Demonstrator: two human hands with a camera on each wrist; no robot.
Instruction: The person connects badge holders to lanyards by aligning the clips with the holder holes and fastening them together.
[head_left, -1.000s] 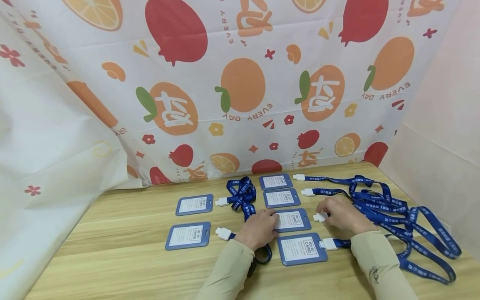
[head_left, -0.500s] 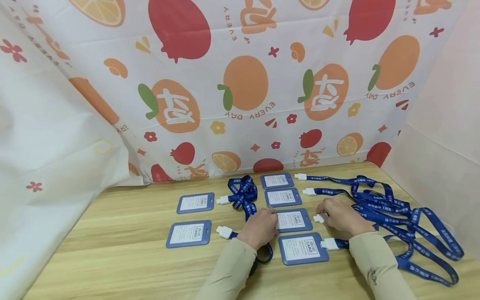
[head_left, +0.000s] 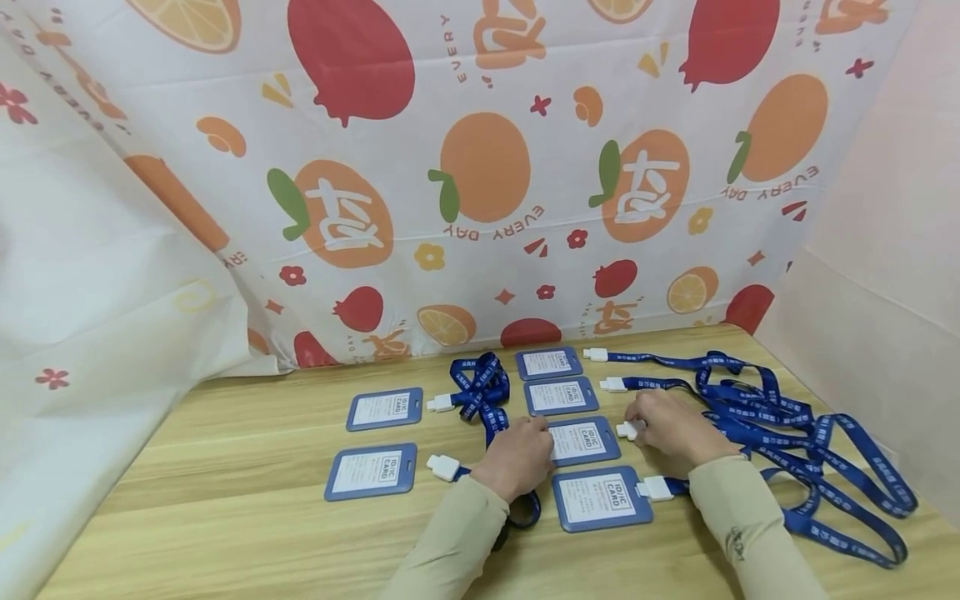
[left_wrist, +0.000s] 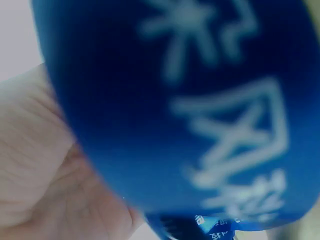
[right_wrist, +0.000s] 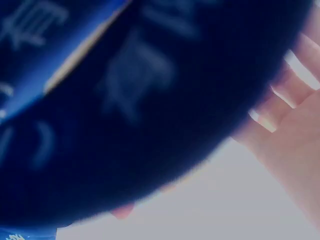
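My left hand [head_left: 519,457] holds the left end of a blue ID card holder [head_left: 588,439] lying on the table, its fingers covering that edge. Just off the holder's slotted right end, the thumb and fingers of my right hand [head_left: 671,427] pinch the white clip [head_left: 628,430] of a blue lanyard. Clip and slot face each other across a small gap. In the left wrist view, a blurred lanyard strap [left_wrist: 200,125] hides most of the left hand [left_wrist: 35,165]. A dark strap [right_wrist: 165,100] likewise covers much of the right wrist view, with the right hand [right_wrist: 290,120] at its edge.
Below, another card holder [head_left: 602,500] meets a white clip [head_left: 656,488]. Two holders lie above, [head_left: 551,364] included, with loose clips at their right. Two more holders, including a lower one [head_left: 372,473], lie left. Tangled blue lanyards [head_left: 810,450] spread across the right side.
My right hand has shifted slightly left, bringing the white clip a little closer to the card holder. My left hand stays at the holder's left end. The head view has shifted slightly.
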